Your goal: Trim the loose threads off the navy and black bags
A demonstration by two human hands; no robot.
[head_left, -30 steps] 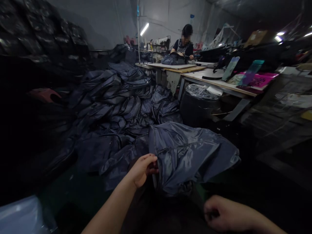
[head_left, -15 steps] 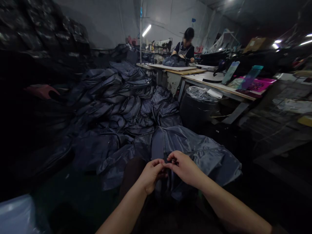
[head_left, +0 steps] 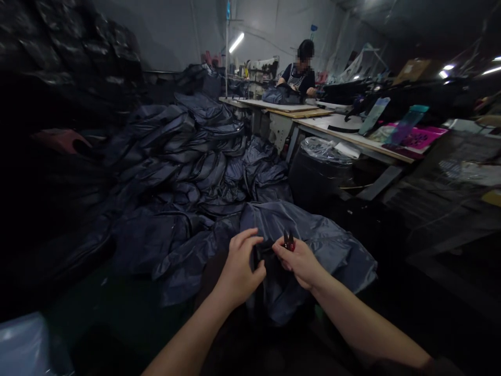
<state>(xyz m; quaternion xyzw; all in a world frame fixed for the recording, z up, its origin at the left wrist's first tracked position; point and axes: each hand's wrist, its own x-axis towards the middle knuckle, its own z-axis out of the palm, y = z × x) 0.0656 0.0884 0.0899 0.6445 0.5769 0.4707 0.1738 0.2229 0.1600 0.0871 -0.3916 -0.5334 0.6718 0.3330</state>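
So the left hand (head_left: 238,272) is curled around a dark folded edge of a shiny navy nylon piece (head_left: 324,245), and the right hand (head_left: 299,262) is closed on a pair of small red-handled snips (head_left: 289,241), with the tool poking up out of its fingers. The two hands sit just beside each other, apart and not touching. The nylon is bunched right in front of the person at about 12 o'clock, and it looks like it's draped over their lap, though that's hard to tell in the dark.

Down at 8 o'clock there's a pale blue plastic sheet (head_left: 27,347). Past the hands, a big heap of navy nylon pieces (head_left: 188,177) runs from 10 to 12 o'clock. At 1 o'clock there's a black bin (head_left: 317,180) with clear plastic on top, then a long worktop (head_left: 332,128) holding pink printed sheets (head_left: 415,139). Farther off at 12 o'clock, a co-worker (head_left: 299,73) has both hands on a navy piece (head_left: 279,95).
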